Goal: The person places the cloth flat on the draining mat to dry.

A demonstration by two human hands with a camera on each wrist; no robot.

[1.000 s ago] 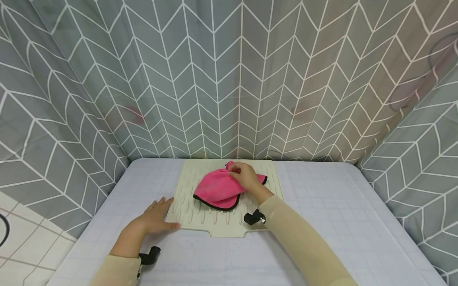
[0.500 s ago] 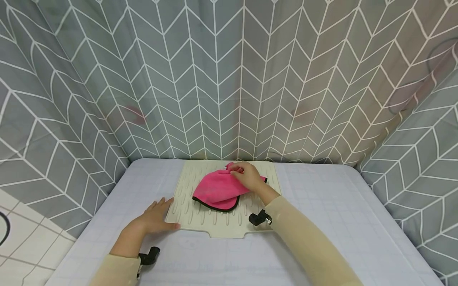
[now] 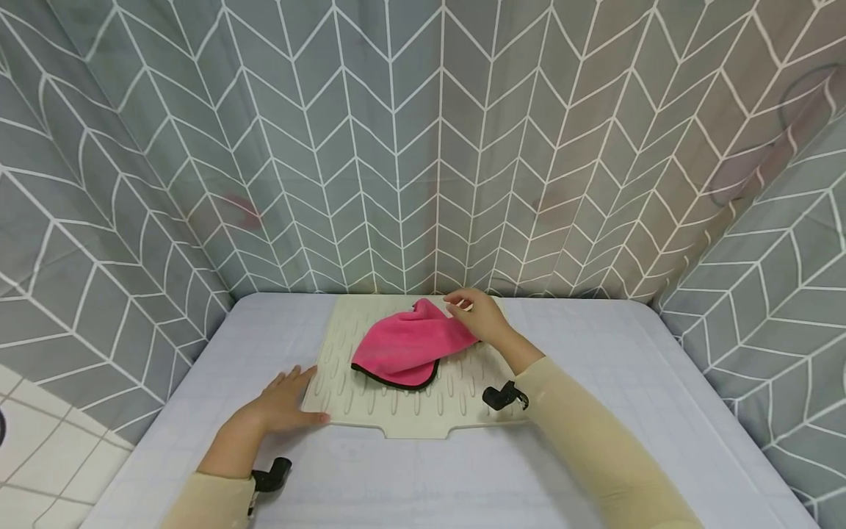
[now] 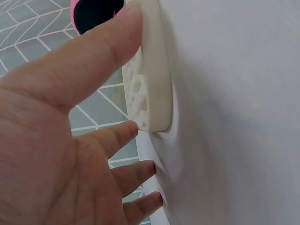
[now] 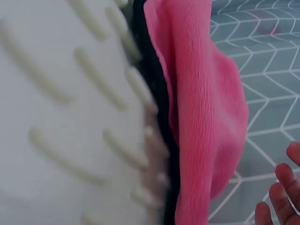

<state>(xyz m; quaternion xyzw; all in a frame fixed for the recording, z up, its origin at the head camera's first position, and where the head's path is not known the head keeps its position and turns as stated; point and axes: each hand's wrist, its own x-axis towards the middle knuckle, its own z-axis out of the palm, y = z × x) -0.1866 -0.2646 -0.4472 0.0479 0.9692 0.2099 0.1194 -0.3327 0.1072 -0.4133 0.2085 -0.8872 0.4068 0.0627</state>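
Note:
A pink cloth (image 3: 403, 345) with black edging lies bunched on a cream drying mat (image 3: 350, 408) that has raised ridges and a lipped front edge. My right hand (image 3: 481, 316) is at the cloth's upper right side, its fingers loosely bent. In the right wrist view, the fingers (image 5: 283, 187) stand apart from the pink cloth (image 5: 197, 108) with nothing between them. My left hand (image 3: 280, 404) rests at the mat's left front corner, fingers spread. Its thumb (image 4: 108, 51) touches the rim of the mat (image 4: 159, 84), while several other fingertips rest on the white tabletop covering.
The table (image 3: 595, 389) has a white cover and stretches to both sides of the mat. A grey curtain (image 3: 410, 147) with white zigzag lines surrounds the back and sides. White floor tiles (image 3: 53, 455) show at lower left. Black camera mounts (image 3: 505, 397) sit on both wrists.
My right hand has let go of the cloth's top and moved right. The cloth's peak has loosened, and its right black-edged corner is now mostly covered. The left hand stays put.

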